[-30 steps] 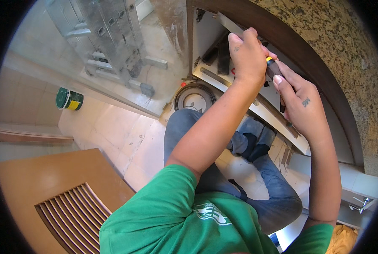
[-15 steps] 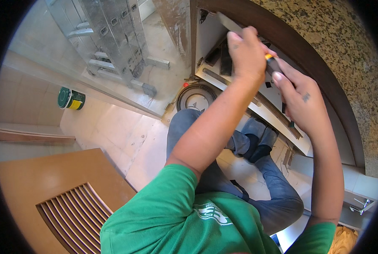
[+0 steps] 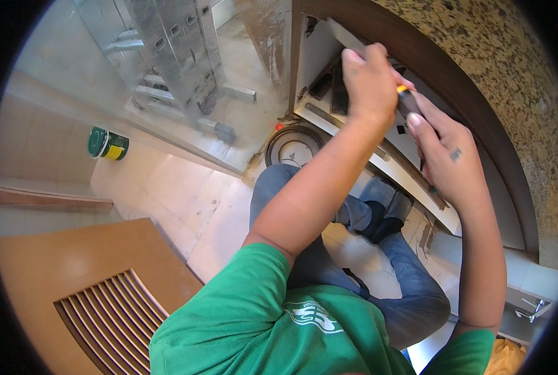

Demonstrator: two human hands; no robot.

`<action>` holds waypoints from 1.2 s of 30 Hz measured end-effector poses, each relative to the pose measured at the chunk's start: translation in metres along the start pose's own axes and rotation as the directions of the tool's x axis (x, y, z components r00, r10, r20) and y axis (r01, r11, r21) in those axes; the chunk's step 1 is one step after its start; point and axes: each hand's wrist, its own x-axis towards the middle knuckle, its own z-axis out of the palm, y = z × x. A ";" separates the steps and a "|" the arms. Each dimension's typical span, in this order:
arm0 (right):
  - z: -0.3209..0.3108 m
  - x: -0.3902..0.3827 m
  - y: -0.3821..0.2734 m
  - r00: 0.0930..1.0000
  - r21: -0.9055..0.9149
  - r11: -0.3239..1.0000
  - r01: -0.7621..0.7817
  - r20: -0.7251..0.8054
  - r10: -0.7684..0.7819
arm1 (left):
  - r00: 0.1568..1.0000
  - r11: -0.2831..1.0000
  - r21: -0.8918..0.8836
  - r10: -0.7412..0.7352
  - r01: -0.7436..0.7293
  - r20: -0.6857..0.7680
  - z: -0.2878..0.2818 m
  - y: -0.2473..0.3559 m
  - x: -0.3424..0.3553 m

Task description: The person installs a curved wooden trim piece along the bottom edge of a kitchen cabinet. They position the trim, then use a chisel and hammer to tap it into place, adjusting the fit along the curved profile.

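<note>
A flat grey metal file (image 3: pixel 349 40) with a dark and yellow handle reaches from my hands toward the upper left, along the dark brown wooden frame (image 3: pixel 429 53) of an open cabinet. My left hand (image 3: pixel 371 84) is closed over its blade, leaving the tip bare. Around the handle, my right hand (image 3: pixel 446 147) is wrapped with the thumb on top. Whether the blade touches the frame I cannot tell. Under my hands, the white cabinet floor (image 3: pixel 447 215) carries strips (image 3: pixel 410 167) and dark pieces (image 3: pixel 339 94), partly hidden by my left arm.
A speckled granite countertop (image 3: pixel 479 50) curves above the cabinet. On the floor lies a coil of dark cable or hose (image 3: pixel 291 134), close to my knee. Behind a glass panel stands an aluminium ladder (image 3: pixel 182 56). A green bucket (image 3: pixel 110 144) and a slatted wooden door (image 3: pixel 97 256) are at left.
The whole view has shifted slightly, with the scene's upper part a little farther right and down. Both hands keep their grip on the file.
</note>
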 end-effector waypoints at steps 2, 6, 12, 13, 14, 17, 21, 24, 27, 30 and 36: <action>0.000 -0.007 0.002 0.999 0.037 0.999 0.035 0.000 -0.035 | 1.000 1.000 -0.002 -0.023 0.023 0.011 0.000 -0.003 -0.004; -0.002 -0.015 0.000 0.999 0.014 0.999 -0.033 -0.008 0.033 | 0.999 1.000 -0.026 -0.011 0.012 0.039 0.001 -0.005 -0.011; -0.003 -0.022 -0.010 0.979 0.055 0.977 -0.204 -0.008 0.204 | 0.995 0.997 -0.017 -0.073 0.075 0.071 -0.001 -0.006 -0.017; -0.001 -0.022 -0.010 0.982 0.070 0.980 -0.186 0.002 0.186 | 0.995 0.997 -0.030 -0.062 0.064 0.083 -0.001 -0.008 -0.017; -0.001 -0.023 -0.011 0.985 0.086 0.981 -0.173 0.000 0.174 | 0.995 0.997 -0.024 -0.069 0.071 0.066 -0.001 -0.008 -0.018; 0.000 -0.025 -0.010 0.985 0.089 0.981 -0.174 0.001 0.175 | 0.996 0.997 -0.038 -0.065 0.067 0.062 0.000 -0.010 -0.019; 0.002 -0.024 -0.010 0.963 0.069 0.962 -0.263 -0.036 0.266 | 0.996 0.997 -0.053 -0.061 0.064 0.062 0.000 -0.007 -0.019; 0.003 -0.022 -0.012 0.997 0.133 0.988 -0.078 0.013 0.077 | 0.998 0.998 -0.054 -0.039 0.043 0.058 0.000 -0.006 -0.018; 0.003 -0.022 -0.014 0.994 0.091 0.990 -0.112 -0.007 0.114 | 0.998 0.998 -0.054 -0.038 0.041 0.055 0.000 -0.008 -0.016; 0.002 -0.021 -0.015 0.965 0.058 0.964 -0.259 -0.028 0.261 | 0.997 0.999 -0.045 -0.015 0.018 0.070 -0.002 -0.010 -0.014; 0.002 -0.013 -0.015 0.993 0.115 0.987 -0.116 -0.012 0.118 | 1.000 0.992 -0.129 0.016 -0.012 0.025 0.003 -0.005 -0.010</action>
